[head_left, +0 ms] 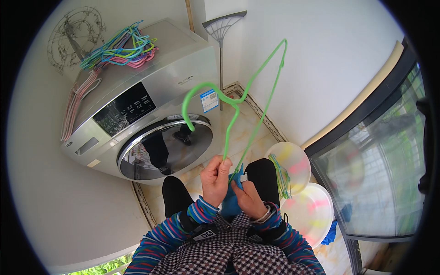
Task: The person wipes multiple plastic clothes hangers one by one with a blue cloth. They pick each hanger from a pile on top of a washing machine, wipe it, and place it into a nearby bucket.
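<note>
My left hand (213, 180) grips one arm of a green plastic-coated clothes hanger (206, 84), whose hook points up and left towards the washing machine. The other shoulder of the hanger rises at a slant to the upper right. Its lower end meets a blue cloth (231, 203), possibly a garment, hanging between my knees. Fingers of my right hand (248, 199) pinch this cloth close beside my left hand, next to a small white tag (243, 177). My forearms and hands cover part of the cloth and the hanger's end.
A silver Haier front-loading washing machine (192, 62) stands ahead, with a heap of coloured hangers (120, 48) and pink hangers (80, 98) on it. At right are two plastic basins (318, 220), green hangers (282, 178) and a glass door (374, 172). A rake-like tool (221, 65) leans in the corner.
</note>
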Tool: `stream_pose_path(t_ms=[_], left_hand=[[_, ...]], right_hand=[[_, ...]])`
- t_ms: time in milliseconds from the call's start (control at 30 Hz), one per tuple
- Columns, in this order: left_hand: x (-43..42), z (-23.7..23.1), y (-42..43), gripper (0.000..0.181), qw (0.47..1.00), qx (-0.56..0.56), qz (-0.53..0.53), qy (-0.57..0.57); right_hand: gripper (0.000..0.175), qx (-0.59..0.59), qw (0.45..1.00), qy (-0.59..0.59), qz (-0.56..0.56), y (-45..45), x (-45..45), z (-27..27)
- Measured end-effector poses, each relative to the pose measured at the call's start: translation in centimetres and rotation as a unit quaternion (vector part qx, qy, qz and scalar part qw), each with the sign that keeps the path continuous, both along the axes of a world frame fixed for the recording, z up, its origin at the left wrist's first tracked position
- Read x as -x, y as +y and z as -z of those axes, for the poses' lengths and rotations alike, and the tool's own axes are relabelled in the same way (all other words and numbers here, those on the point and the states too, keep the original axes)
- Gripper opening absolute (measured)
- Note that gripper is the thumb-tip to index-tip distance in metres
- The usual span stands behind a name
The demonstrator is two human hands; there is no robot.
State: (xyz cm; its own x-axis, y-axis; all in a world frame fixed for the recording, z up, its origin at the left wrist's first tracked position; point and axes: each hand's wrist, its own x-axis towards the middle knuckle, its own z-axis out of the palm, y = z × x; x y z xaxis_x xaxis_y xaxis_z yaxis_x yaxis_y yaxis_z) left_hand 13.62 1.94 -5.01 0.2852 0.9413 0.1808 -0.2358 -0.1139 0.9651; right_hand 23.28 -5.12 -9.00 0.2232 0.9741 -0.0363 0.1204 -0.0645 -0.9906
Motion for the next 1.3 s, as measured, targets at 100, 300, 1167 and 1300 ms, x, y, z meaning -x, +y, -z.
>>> stream_pose_path(t_ms=[100,300,1167,1300], left_hand=[[0.8,0.8,0.8,0.021,0.999,0.029,0.002,0.017],[2.8,1.9,1.2,0.023,0.994,0.089,0.059,0.027],[2.8,2.4,-0.9,0.026,0.937,-0.057,0.218,0.268],[3.2,2.7,-0.8,0.028,0.922,-0.062,0.241,0.297]], right_hand=[[0.024,0.003,0.99,-0.13,-0.051,-0.7,-1.3,-0.4],[0.02,-0.038,0.983,0.1,0.15,-1.7,-4.9,-5.1],[0.023,-0.199,0.967,-0.13,0.095,4.7,-7.5,-11.0],[0.016,-0.316,0.823,-0.462,-0.094,5.0,-10.1,-12.4]])
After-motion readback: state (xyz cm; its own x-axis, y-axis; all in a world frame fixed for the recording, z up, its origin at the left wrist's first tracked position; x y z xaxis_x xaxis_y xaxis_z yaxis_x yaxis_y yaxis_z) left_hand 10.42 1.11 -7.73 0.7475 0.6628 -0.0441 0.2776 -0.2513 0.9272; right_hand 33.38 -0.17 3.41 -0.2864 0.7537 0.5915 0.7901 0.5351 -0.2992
